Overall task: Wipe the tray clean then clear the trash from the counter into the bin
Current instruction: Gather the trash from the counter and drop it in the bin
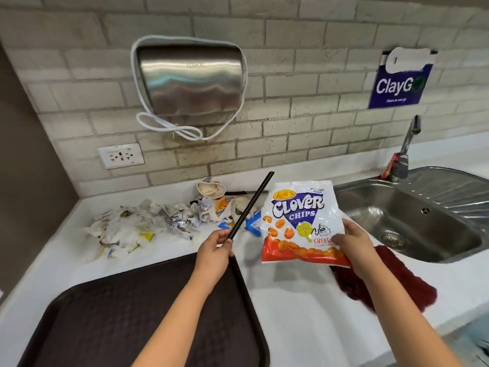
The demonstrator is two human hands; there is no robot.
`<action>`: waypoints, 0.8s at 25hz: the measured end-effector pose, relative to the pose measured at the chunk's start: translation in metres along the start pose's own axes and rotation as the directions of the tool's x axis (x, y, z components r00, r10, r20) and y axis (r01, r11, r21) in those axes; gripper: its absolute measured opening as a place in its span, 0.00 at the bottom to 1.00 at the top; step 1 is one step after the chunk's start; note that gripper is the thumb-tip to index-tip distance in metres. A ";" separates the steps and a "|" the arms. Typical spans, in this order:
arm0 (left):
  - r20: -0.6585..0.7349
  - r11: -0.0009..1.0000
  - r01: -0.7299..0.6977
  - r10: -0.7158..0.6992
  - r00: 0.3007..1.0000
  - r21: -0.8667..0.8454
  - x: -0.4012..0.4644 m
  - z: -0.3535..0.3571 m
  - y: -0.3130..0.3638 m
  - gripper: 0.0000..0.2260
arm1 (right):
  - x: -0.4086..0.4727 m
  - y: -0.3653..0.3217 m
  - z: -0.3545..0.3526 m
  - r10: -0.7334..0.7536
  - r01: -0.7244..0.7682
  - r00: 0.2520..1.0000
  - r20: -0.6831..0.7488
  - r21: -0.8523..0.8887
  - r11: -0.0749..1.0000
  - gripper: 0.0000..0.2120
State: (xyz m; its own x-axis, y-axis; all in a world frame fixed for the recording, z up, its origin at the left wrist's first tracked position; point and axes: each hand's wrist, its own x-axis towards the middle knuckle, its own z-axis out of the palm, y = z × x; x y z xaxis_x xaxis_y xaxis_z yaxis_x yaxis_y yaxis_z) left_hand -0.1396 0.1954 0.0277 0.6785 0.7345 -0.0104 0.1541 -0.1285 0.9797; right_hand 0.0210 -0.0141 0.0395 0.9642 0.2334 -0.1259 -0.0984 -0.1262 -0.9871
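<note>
One dark tray [127, 313] lies nearest on the white surface [304, 300], one red cloth [383, 287] to its right. Left hand [214, 252] grips one black straw [251, 207]; right hand [354, 245] pinches one chips bag [299, 221]. One trash pile [148, 223] sits behind.

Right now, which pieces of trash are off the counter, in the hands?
The black straw, held by the left hand, and the Clover Chips bag, held by the right hand. The crumpled papers lie untouched.
</note>
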 end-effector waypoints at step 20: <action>0.195 0.997 0.057 -0.046 0.980 -0.049 -0.207 0.040 -0.055 0.10 | -0.142 0.134 -0.142 0.102 -0.117 0.952 -0.290 -0.035 0.993 0.15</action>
State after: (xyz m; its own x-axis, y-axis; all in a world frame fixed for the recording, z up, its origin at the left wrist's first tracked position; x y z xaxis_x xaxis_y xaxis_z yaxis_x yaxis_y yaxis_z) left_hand -0.2599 0.0243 -0.0322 0.7977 0.5956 -0.0947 0.1573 -0.0539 0.9861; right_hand -0.0937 -0.2013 -0.0609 0.9789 -0.0706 -0.1919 -0.2020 -0.1862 -0.9615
